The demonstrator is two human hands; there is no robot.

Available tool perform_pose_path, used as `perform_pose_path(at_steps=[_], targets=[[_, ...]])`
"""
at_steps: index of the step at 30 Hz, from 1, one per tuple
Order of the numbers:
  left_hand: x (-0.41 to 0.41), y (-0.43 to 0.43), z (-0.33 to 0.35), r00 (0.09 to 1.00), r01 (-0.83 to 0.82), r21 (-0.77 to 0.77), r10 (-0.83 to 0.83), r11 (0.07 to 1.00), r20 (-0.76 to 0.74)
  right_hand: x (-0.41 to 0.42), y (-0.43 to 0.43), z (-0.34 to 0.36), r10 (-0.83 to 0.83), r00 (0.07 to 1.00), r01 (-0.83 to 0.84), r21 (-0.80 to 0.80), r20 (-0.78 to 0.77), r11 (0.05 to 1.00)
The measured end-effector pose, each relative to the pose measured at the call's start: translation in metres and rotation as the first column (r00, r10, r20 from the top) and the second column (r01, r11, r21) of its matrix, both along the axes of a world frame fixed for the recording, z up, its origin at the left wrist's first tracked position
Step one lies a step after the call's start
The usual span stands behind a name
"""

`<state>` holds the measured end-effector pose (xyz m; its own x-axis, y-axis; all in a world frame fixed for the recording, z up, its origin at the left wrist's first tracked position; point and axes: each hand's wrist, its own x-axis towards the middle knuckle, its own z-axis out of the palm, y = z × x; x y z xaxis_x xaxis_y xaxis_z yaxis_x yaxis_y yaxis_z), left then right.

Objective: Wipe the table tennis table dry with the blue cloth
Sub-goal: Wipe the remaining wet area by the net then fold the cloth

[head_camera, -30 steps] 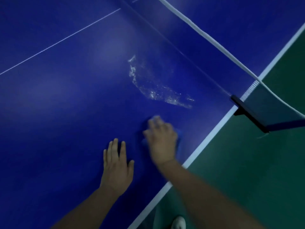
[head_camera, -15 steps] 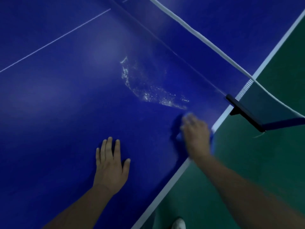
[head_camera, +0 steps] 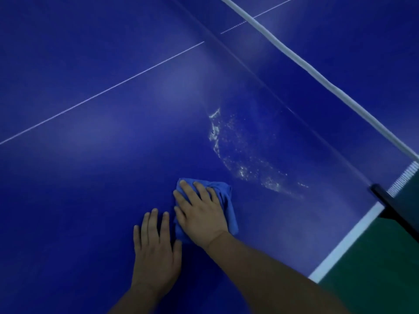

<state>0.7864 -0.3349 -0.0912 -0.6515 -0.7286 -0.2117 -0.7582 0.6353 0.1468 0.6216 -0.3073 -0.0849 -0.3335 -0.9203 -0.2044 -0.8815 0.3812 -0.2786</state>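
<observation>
My right hand [head_camera: 200,215] has swept back across the tabletop [head_camera: 79,200]. Half a second ago it was out by the white edge line [head_camera: 349,243], close to the black net post [head_camera: 395,206]; now it lies just beside my left hand [head_camera: 156,254]. The blue cloth [head_camera: 227,200] came along under it. It sits bunched beneath my right palm, showing beyond my fingertips and along the outer side of the hand. Its near corner reaches down next to my left forefinger; I cannot tell whether the two touch.

My right fingers are laid out fairly straight and spread over the cloth, pressing it to the surface rather than gripping it. My left hand has kept its place and its pose: flat on the bare blue surface, palm down, fingers straight and close together, holding nothing.

The wet patch [head_camera: 244,159] has the same curved, speckled shape as before. It lies beyond the cloth, towards the net [head_camera: 317,73], and the cloth stops short of its near edge. The thin white centre line [head_camera: 102,94] runs across the far left. The view has swung left, so the post is now at the right border, with the green floor [head_camera: 376,275] below it.
</observation>
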Motion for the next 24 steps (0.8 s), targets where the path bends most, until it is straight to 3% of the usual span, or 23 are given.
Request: perform_pose_path(at_steps=[5,9,14,19,24], targets=[[-0.034,-0.027,0.004,1.000,0.003,-0.029,-0.002,1.000,0.032,-0.039,-0.075,0.009,-0.064,0.991,0.059,0.039,0.118,0.997],[-0.074,-0.055,0.004,0.997,-0.074,-0.041,0.075,0.996,0.015,-0.070,-0.123,0.012,-0.099,0.990,0.095,0.045,0.104,0.994],[-0.101,-0.071,0.000,0.992,-0.053,-0.097,0.064,0.994,0.111,-0.107,-0.168,0.008,-0.164,0.984,0.164,0.003,0.067,0.986],[-0.098,-0.071,0.002,0.989,-0.056,-0.102,0.069,0.993,0.129,-0.123,-0.153,0.009,-0.243,0.970,0.244,-0.002,0.028,0.970],[-0.097,-0.070,0.005,0.984,-0.072,-0.065,0.082,0.995,0.156,-0.143,-0.078,0.009,-0.354,0.935,0.354,0.040,-0.003,0.934]])
